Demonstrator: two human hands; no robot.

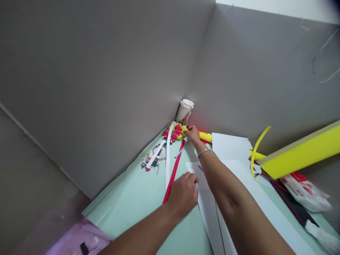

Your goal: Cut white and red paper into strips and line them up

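Note:
My right hand point(193, 134) reaches into the far corner of the table. Its fingers are pinched together at the edge of a pile of small red and yellow ornaments point(177, 131); what sits between the fingertips is hidden. Nearer to me, my left hand point(185, 189) is curled closed beside the white sheet point(204, 184); I cannot make out whether it holds anything. A red strip point(175, 168) runs from under the left hand toward the pile. Beside it lies a long white strip point(168, 159), its far end over the ornaments.
A white lidded cup point(185, 110) stands in the corner against grey partitions point(119, 71). Paper scraps point(154, 156) lie left of the strips. To the right are a yellow sheet point(300, 152), a curved yellow strip point(256, 150) and a red-and-white plastic pack point(305, 191).

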